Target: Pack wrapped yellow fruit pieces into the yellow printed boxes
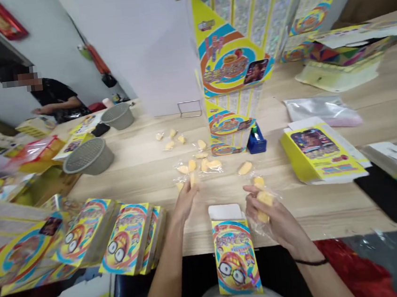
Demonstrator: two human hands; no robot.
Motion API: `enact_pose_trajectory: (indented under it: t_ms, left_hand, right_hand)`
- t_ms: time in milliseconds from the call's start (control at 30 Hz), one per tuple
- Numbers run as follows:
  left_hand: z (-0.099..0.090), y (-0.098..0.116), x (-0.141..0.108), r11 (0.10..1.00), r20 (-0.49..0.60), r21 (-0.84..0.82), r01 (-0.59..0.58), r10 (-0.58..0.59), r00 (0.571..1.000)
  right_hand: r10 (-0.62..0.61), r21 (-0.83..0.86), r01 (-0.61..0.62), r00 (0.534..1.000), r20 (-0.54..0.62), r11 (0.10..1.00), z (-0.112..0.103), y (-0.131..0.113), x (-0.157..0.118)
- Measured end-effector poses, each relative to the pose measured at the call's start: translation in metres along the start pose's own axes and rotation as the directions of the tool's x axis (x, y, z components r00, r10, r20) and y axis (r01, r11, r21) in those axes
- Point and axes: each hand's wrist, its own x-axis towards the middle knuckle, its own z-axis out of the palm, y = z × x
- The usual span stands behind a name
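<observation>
left hand: the left hand (186, 201) reaches out over the worktop (319, 216) at 12 o'clock, and its fingers (189, 190) are pinched shut on a small yellow piece (192, 180).
right hand: the right hand (273, 216) is clenched on a clear plastic bag (256, 225) with soft yellow lumps (265, 199) in it. a black band (311, 262) goes around the wrist.
open box: a yellow paper box (236, 258) with a funny cartoon face lies at 6 o'clock, between the two arms. its white flap (225, 212) is open.
loose pieces: many yellow pieces in clear wrappers (200, 165) lie on the worktop at 12 o'clock, just past the hands.
box rows: more boxes with the same face (126, 236) stand in rows at 8 o'clock.
big box: a tall, shiny display box (232, 69) stands at 12 o'clock, with a blue holder (256, 140) at its foot.
baskets: two grey baskets (89, 156) sit at 10 o'clock.
flat box: a yellow box with a blurred picture (321, 154) lies at 2 o'clock, near a silver bag (322, 112).
other person: a person in a black top (54, 95) is at 10 o'clock, far off.
</observation>
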Motion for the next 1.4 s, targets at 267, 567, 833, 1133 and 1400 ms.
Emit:
enact_pose_trajectory:
  t_ms: [267,567,833,1133,1400]
  left_hand:
    - [0.013,0.079,-0.063,0.678,0.383,-0.681,0.277,0.008,0.924]
    - [0.019,0.106,-0.091,0.574,0.357,-0.762,0.298,-0.011,0.934]
    - [0.020,0.096,-0.082,0.541,0.313,-0.786,0.299,-0.069,0.947]
    - [0.042,0.057,-0.056,0.918,0.176,-0.395,0.044,0.029,0.984]
    - [-0.003,-0.010,0.003,0.731,-0.322,0.643,0.228,-0.012,0.947]
  right_hand:
    - [0.105,-0.036,-0.100,0.978,0.180,0.994,0.040,0.004,-0.002]
    - [0.207,0.147,-0.262,0.927,0.312,0.954,0.061,-0.013,-0.016]
    - [0.136,0.233,-0.231,0.923,0.361,0.945,0.056,-0.013,-0.019]
    - [-0.088,-0.326,0.142,0.981,0.173,0.935,0.025,0.003,0.011]
    - [0.139,-0.941,0.287,0.939,0.314,0.181,-0.011,0.021,0.071]
